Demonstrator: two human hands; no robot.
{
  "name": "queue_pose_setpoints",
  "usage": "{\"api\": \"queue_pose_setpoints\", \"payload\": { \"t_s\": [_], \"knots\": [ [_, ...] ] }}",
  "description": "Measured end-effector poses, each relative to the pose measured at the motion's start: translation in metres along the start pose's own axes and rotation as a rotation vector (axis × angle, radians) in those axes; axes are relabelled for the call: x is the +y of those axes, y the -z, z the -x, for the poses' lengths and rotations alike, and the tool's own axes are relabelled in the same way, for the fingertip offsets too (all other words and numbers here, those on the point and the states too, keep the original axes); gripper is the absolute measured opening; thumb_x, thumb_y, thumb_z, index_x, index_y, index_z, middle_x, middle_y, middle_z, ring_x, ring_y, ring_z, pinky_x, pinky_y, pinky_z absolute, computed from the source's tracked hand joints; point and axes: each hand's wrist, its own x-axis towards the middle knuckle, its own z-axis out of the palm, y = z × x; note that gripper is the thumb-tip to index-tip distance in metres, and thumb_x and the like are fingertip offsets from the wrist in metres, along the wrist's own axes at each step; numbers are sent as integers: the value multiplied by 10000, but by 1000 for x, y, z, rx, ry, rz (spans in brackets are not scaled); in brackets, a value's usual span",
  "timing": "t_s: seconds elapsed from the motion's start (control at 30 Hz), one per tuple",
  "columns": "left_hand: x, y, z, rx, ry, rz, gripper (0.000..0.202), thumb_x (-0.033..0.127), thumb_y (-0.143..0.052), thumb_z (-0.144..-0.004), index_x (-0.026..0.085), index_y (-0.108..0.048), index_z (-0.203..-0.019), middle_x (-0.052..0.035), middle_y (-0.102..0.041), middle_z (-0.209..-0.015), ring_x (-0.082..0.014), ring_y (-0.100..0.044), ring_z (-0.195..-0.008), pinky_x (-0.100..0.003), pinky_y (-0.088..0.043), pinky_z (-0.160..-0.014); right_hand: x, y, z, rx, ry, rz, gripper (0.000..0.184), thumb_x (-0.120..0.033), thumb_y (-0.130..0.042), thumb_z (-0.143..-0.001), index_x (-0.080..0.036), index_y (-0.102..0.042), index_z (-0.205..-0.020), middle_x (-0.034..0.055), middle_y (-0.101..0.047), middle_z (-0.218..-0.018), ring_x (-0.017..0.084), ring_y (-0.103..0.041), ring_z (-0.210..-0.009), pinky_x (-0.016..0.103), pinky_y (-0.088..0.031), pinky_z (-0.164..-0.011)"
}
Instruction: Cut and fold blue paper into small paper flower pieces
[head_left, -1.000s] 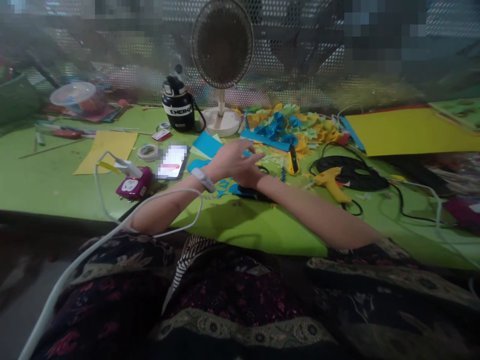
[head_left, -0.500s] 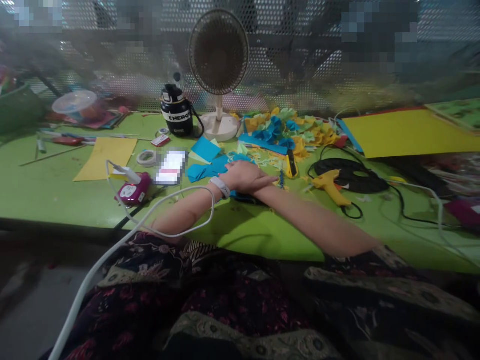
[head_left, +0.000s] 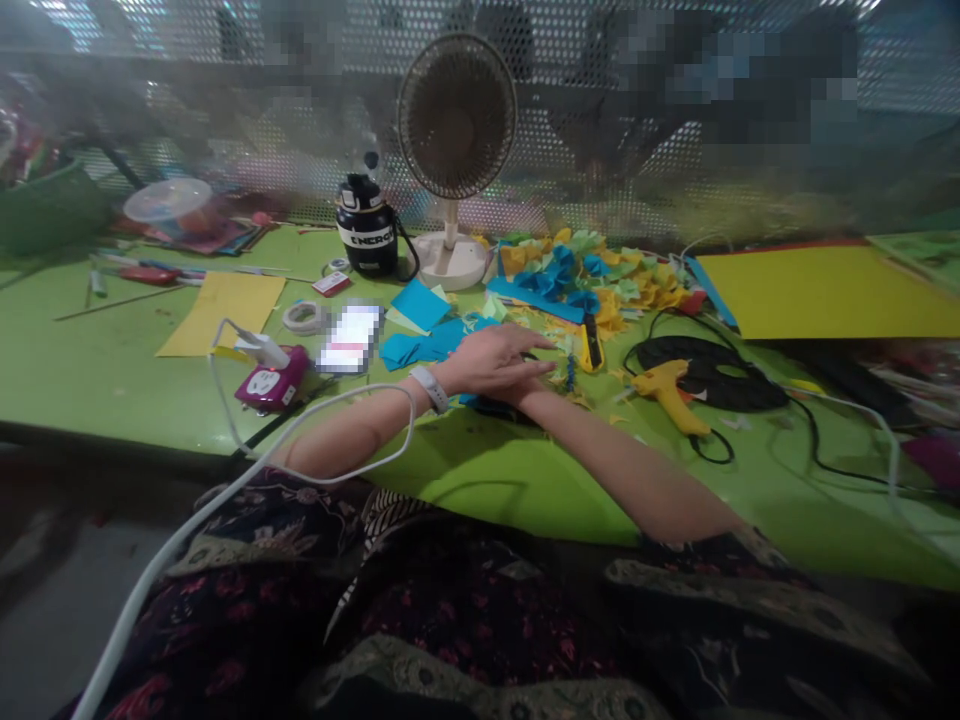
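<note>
My left hand point(head_left: 495, 358), with a pale band on its wrist, lies across my right hand with its fingers stretched and apart. Beneath it my right hand point(head_left: 519, 393) shows only near the wrist; its fingers are covered, so what they hold or touch is hidden. Blue paper pieces point(head_left: 420, 345) spread left of the hands, and more blue paper point(head_left: 487, 402) pokes out below them. A blue square sheet point(head_left: 420, 304) lies just beyond. Close to the right of my fingers are a yellow utility knife point(head_left: 592, 348) and small paper scraps.
Crumpled blue, yellow and green paper point(head_left: 592, 270) is heaped behind. A yellow glue gun point(head_left: 673, 393) with a black cord lies at right. A phone point(head_left: 349, 338), tape roll point(head_left: 305, 317), purple power socket point(head_left: 274, 382), black bottle point(head_left: 367, 228) and fan point(head_left: 457, 120) stand leftward. A white cable crosses my left forearm.
The fingers of my left hand have spread apart over the right hand. The camera view has shifted slightly, and things on the table appear in about the same places.
</note>
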Motion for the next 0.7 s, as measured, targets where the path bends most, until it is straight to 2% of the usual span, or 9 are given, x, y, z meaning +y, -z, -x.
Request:
{"api": "queue_pose_setpoints", "payload": {
  "t_s": [0.07,0.13,0.17,0.23,0.3,0.4,0.47,0.57,0.7],
  "knots": [
    [-4,10,11,228,-12,45,338,320,-512,-948,184,-627,-1235,-117,-638,-1320,-221,-569,-1229,-349,-421,-1038,8,1,-1,-1,157,-147,326,-300,-471,-1010,-105,-720,-930,52,-716,-955,141,-669,-956,216,-509,-843],
    [-9,18,26,411,117,-57,329,222,-532,-898,166,-624,-1210,-124,-667,-1219,-233,-582,-1175,-376,-431,-1024,23,1,-2,-27,328,-439,284,-252,-495,-991,-125,-737,-914,60,-742,-911,147,-676,-917,186,-492,-784],
    [-12,22,33,452,203,-117,318,179,-561,-845,143,-644,-1150,-126,-685,-1126,-242,-601,-1108,-378,-450,-984,33,1,-4,-44,376,-625,263,-235,-498,-983,-135,-739,-948,72,-753,-931,168,-681,-922,214,-492,-789],
    [-16,27,47,400,362,-165,288,136,-568,-780,122,-674,-1047,-110,-691,-997,-226,-623,-962,-344,-482,-863,53,1,-7,-78,406,-995,262,-226,-489,-971,-145,-734,-1016,102,-756,-1013,217,-672,-984,287,-483,-847],
    [-18,32,55,287,507,-99,278,173,-566,-785,128,-688,-1032,-72,-688,-879,-185,-618,-786,-298,-475,-722,75,4,-10,-119,406,-1189,273,-263,-489,-967,-157,-728,-1044,111,-744,-1078,244,-650,-1040,333,-463,-902],
    [-19,33,60,-44,652,111,259,293,-607,-808,129,-701,-986,-30,-672,-706,-158,-590,-632,-264,-428,-602,105,11,-9,-350,542,-1184,306,-414,-569,-928,-187,-716,-1070,97,-737,-1082,249,-660,-968,340,-474,-823],
    [-19,29,61,-203,696,245,298,313,-639,-798,125,-693,-1023,-9,-659,-651,-148,-583,-588,-247,-408,-566,120,16,-4,-475,666,-1085,354,-496,-627,-881,-203,-714,-1058,101,-726,-1079,261,-658,-955,333,-471,-776],
    [-22,19,63,-227,683,366,336,272,-680,-775,137,-673,-1082,35,-610,-595,-109,-519,-515,-219,-346,-514,131,21,8,-613,763,-938,354,-472,-679,-857,-185,-687,-1064,117,-713,-1066,281,-658,-962,323,-459,-728],
    [-30,5,69,-210,689,588,345,282,-696,-794,155,-626,-1108,48,-616,-630,-82,-505,-500,-198,-339,-508,129,17,21,-625,740,-866,248,-352,-661,-894,-183,-644,-1075,117,-714,-1071,287,-666,-991,310,-449,-709]
  ]
}}
